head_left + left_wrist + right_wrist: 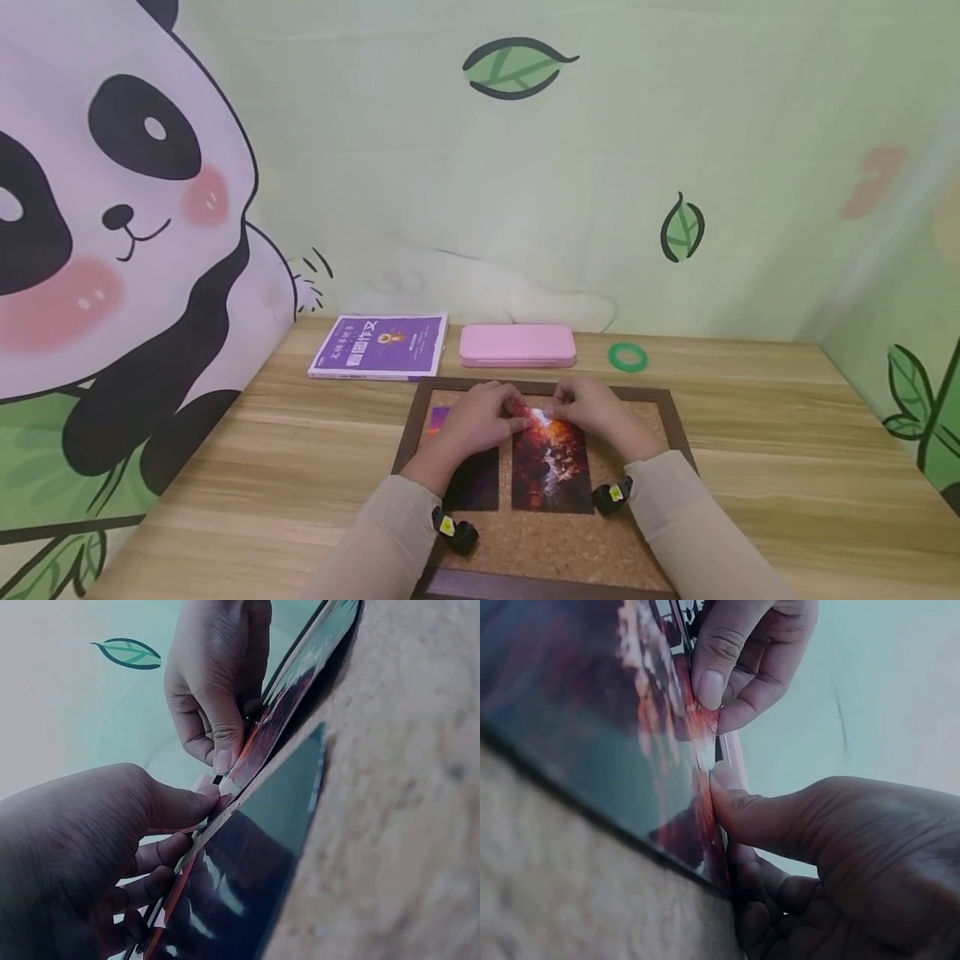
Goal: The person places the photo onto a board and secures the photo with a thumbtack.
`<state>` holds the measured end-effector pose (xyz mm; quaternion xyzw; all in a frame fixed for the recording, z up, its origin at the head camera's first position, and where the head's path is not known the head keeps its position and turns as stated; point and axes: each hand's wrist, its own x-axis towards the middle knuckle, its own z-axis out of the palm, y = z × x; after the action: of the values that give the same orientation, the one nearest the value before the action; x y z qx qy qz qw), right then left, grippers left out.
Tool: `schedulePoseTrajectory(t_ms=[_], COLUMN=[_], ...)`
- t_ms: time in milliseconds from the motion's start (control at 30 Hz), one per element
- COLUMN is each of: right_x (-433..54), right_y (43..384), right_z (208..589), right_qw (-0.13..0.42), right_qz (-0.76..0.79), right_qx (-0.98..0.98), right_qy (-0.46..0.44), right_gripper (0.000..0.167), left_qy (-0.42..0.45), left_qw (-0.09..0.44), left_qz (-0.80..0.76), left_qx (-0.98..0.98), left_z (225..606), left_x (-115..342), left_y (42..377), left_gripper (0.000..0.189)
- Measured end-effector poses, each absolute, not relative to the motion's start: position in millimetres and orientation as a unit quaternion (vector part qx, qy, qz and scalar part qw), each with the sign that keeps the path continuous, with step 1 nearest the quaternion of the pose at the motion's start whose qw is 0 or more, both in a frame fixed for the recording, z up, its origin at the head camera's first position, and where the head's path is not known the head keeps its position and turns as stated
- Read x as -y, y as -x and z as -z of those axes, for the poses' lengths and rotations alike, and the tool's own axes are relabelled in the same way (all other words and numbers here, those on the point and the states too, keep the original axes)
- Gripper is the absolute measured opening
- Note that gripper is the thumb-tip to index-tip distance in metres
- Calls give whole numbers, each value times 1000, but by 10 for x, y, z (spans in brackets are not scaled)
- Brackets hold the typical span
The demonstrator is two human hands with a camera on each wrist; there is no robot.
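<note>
A photo card [552, 471] with a fiery red and dark picture lies over the corkboard [555, 546]. At its top left corner my left hand [483, 417] pinches the edge between thumb and fingers. My right hand [596, 412] grips the same top edge farther right, its thumb [739, 802] on the picture side and fingers behind. The two thumbs are close together. In the left wrist view the card's lower part stands slightly off the cork. A second, dark photo card [476, 483] lies to the left, partly hidden under my left hand and forearm.
Behind the board's brown frame lie a purple book [382, 346], a pink pencil case [517, 345] and a green tape roll [627, 357]. The wooden tabletop [787, 467] extends on both sides. A panda-printed backdrop [375, 167] stands at the back.
</note>
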<state>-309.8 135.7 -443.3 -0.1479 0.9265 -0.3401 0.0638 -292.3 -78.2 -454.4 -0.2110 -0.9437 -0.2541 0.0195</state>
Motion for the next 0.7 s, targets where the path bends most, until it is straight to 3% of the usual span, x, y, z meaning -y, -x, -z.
schedulePoseTrajectory(t_ms=[400,700], right_x=[-1494,-1485], right_y=[3171,3158], right_z=[4584,4558], right_qw=[68,67], right_qz=[371,374], right_qx=[-894,-891], right_qy=[243,250], right_gripper=[6,7], left_qy=[212,212], left_qw=[21,18], left_qz=[257,259], left_qx=[943,942], left_z=[4548,4551], left_x=[783,783], left_y=[2903,2919], left_gripper=[25,24])
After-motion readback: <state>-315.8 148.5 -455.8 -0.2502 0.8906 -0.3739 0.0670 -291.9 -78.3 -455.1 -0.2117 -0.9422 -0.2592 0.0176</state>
